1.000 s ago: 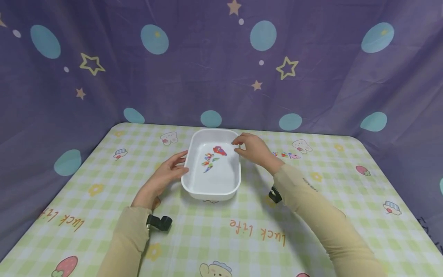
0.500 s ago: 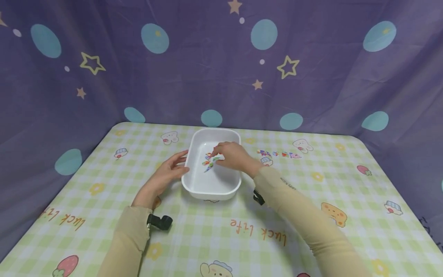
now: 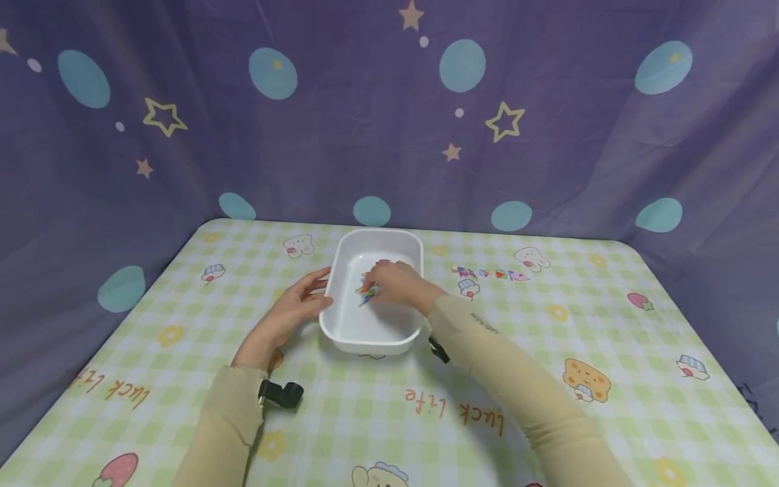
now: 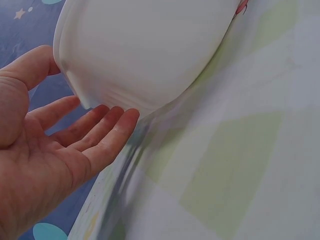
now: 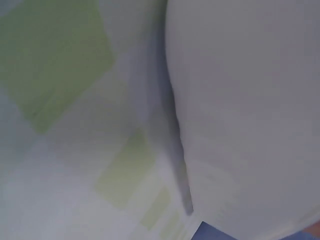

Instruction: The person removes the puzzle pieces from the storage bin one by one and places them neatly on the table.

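A white rectangular basin [image 3: 372, 343] with rounded corners stands on the table. My left hand [image 3: 294, 306] holds its left rim, the thumb at the edge and the fingers against the outer wall; the left wrist view shows these fingers [image 4: 107, 137] on the basin wall [image 4: 140, 55]. Inside the basin, my right hand [image 3: 397, 285] reaches down among small colourful flat pieces [image 3: 366, 295], partly covering them. Its fingertips are lost among the pieces, so any hold is unclear. The right wrist view shows only the basin's outer wall [image 5: 250, 110], not the fingers at work.
Right of the basin, several small colourful pieces [image 3: 502, 274] lie in a row on the checked tablecloth [image 3: 341, 433], which has printed cartoons and lettering. A purple curtain [image 3: 377, 155] hangs behind the table.
My right hand has moved from the basin's right rim leftward and down into the basin, over the colourful pieces. The left hand and the basin have stayed in place.
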A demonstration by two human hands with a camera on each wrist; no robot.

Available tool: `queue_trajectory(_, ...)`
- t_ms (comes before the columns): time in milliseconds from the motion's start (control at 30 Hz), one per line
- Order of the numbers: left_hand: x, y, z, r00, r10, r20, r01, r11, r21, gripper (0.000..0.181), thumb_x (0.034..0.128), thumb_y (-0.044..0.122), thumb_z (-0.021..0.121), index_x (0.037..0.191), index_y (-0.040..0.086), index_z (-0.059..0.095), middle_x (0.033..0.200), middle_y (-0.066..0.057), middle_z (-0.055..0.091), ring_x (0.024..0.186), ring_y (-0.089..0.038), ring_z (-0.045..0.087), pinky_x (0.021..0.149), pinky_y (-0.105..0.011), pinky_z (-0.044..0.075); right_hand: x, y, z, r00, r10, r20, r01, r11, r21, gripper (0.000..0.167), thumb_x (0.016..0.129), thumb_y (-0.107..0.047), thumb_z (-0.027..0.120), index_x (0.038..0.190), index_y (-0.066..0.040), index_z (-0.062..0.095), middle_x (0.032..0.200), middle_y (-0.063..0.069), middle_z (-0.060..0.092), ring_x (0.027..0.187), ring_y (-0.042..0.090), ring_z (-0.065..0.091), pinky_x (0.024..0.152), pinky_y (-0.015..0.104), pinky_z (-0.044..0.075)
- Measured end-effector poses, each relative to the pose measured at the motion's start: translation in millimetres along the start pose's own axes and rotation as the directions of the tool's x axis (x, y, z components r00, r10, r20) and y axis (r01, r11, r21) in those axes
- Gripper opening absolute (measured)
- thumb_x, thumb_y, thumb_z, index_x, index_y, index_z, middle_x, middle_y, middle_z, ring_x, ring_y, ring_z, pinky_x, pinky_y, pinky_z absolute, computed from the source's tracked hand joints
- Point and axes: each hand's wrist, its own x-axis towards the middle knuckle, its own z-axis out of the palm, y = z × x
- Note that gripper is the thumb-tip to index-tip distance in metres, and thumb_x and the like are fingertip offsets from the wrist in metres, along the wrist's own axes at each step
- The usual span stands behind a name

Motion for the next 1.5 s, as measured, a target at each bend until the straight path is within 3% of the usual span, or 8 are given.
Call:
queue_trajectory(267,2.0,-0.1,0.0,1.000,-0.005,0.004,0.005,1.000,-0.001,0.066,0.0866,0.014,0.059,0.144,0.019,0.026,0.142,-0.016,0.033,0.124,-0.035,0.041,0.094,-0.040,0.043,7.3,0.0,7.8,0.999,0.031,0.024,-0.029,0.997,-0.073,0.026,0.078,-0.025,0.070,0.103,-0.029,0.068,0.118,-0.009,0.060,0.105,0.012,0.055,0.084,0.036,0.046)
queue_trajectory(467,1.3,0.6,1.7,1.000,0.007,0.010,-0.007,1.000,-0.011,0.068,0.0852,0.014,0.061,0.144,0.017,0.026,0.141,-0.017,0.034,0.123,-0.035,0.041,0.090,-0.037,0.046,9.0,0.2,10.3,1.000,0.024,0.007,-0.023,0.995,-0.100,0.022,0.077,-0.026,0.071,0.099,-0.029,0.069,0.108,-0.006,0.062,0.099,0.013,0.055,0.081,0.036,0.047)
queue_trajectory(933,1.1,0.1,0.5,1.000,0.001,0.006,-0.001,1.000,-0.009,0.068,0.0857,0.015,0.060,0.144,0.018,0.026,0.141,-0.017,0.033,0.123,-0.035,0.041,0.090,-0.035,0.046,11.7,-0.2,10.6,0.999,0.047,0.011,-0.046,0.998,-0.042,0.018,0.077,-0.024,0.071,0.094,-0.028,0.070,0.084,-0.012,0.063,0.082,0.007,0.054,0.076,0.029,0.045)
queue_trajectory(1233,1.3,-0.4,0.0,1.000,0.007,0.010,-0.007,1.000,-0.013,0.068,0.0856,0.015,0.060,0.144,0.017,0.026,0.141,-0.017,0.034,0.123,-0.035,0.041,0.090,-0.035,0.046,11.0,0.8,10.4,0.999,0.043,0.018,-0.043,0.999,0.004,0.017,0.078,-0.021,0.069,0.094,-0.026,0.070,0.085,-0.012,0.066,0.081,0.005,0.057,0.077,0.029,0.044)
queue_trajectory(1500,0.0,-1.3,0.1,1.000,0.011,0.005,-0.011,1.000,-0.018,0.068,0.0854,0.014,0.060,0.144,0.017,0.027,0.141,-0.017,0.034,0.122,-0.035,0.042,0.091,-0.037,0.046,6.3,-0.5,3.8,0.999,-0.044,-0.028,0.047,0.993,0.106,0.018,0.077,-0.012,0.068,0.094,-0.016,0.071,0.086,-0.003,0.064,0.082,0.010,0.054,0.081,0.023,0.043)
